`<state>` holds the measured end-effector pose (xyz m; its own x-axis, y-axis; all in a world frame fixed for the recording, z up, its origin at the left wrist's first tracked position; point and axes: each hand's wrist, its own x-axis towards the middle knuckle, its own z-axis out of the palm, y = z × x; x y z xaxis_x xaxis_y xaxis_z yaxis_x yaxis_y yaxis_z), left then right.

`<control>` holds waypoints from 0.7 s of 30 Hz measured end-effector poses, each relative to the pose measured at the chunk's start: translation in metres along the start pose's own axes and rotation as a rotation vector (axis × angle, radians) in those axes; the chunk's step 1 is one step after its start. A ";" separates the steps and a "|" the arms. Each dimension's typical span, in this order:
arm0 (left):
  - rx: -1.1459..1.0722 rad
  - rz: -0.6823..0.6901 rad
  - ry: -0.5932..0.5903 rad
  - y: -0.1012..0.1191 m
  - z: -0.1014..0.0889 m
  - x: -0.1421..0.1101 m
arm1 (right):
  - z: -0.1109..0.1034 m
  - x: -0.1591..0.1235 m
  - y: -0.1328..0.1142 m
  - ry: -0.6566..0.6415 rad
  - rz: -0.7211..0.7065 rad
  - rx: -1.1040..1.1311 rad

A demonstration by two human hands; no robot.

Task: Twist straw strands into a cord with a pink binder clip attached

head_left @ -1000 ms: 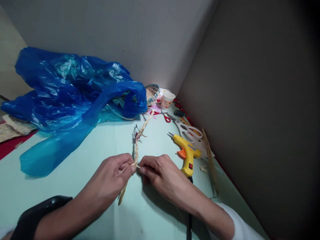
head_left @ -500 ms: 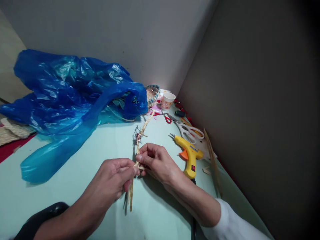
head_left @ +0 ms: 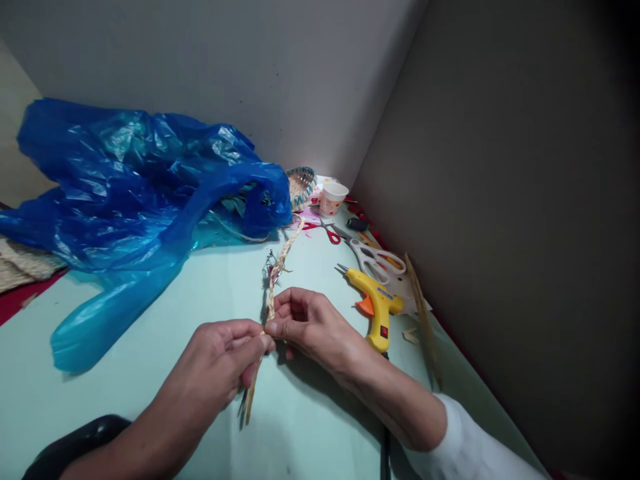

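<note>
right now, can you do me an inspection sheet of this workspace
Surface: pale green table, items along its far and right sides
Job's things: braid, loose ends toward the person
Clutter: blue bag, basket, cup, red scissors, white scissors, glue gun
Grippers: left hand and right hand both pinch the braid, close together
Cables: black cable at the glue gun, partly hidden
Surroundings: grey back wall, darker right wall

Table (head_left: 155, 343) is pale green. Crumpled blue plastic bag (head_left: 125, 180) lies beyond the fingers (head_left: 290, 329) and to their left. Yellow glue gun (head_left: 381, 312) lies to their right, nozzle (head_left: 342, 269) pointing away; small beige scraps (head_left: 411, 336) lie just past it. Red-handled scissors (head_left: 333, 237) lie farther out, beyond the fingers and slightly to their right
</note>
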<state>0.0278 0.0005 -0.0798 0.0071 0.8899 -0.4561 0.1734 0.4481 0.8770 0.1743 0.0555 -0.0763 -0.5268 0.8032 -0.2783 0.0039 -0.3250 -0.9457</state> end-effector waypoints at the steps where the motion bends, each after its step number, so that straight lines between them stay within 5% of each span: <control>1: -0.013 -0.013 -0.001 0.000 0.001 0.000 | 0.002 0.000 0.002 0.051 -0.020 -0.028; 4: -0.027 -0.007 -0.005 0.000 0.001 0.001 | 0.006 -0.001 0.006 0.141 -0.052 -0.150; 8: 0.015 0.056 -0.021 0.000 0.001 0.000 | 0.000 -0.011 0.001 0.004 -0.057 -0.366; 12: 0.015 0.088 -0.036 0.000 0.000 -0.001 | -0.003 -0.020 -0.007 0.030 -0.173 -0.695; 21: 0.216 0.135 -0.024 0.002 -0.002 -0.004 | -0.002 -0.018 0.004 0.045 -0.106 -0.433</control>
<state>0.0258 -0.0014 -0.0757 0.0675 0.9369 -0.3431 0.3756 0.2947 0.8787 0.1853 0.0412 -0.0753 -0.5061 0.8447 -0.1742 0.3127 -0.0085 -0.9498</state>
